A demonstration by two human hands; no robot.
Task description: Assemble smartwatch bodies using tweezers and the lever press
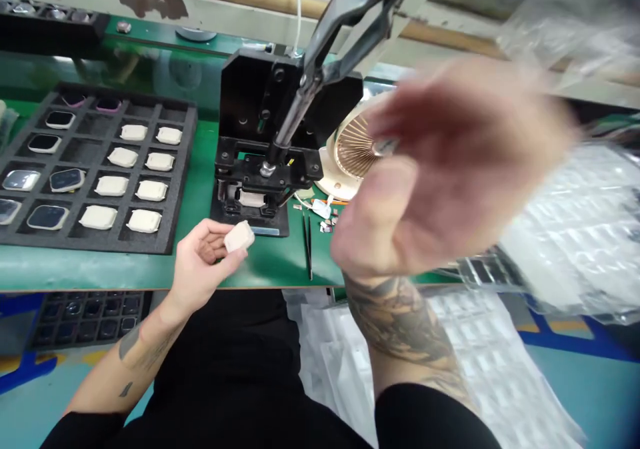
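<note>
Cream-coloured and boxy with rounded corners, a small block [239,236] is pinched between thumb and fingers of the left hand [205,262], just in front of a black metal lever press [240,105]. Black slim tweezers [309,252] lie nearby. Rightward, the blurred right hand [450,175] is raised, thumb and fingers parted, before a cream round fan [349,147]. Leftward sits a dark grey foam tray [177,195].

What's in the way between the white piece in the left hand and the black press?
Nothing visible stands between them: the left hand holds the white piece near the front of the black press. Inside the press, though, a pale piece sits low down.
</note>
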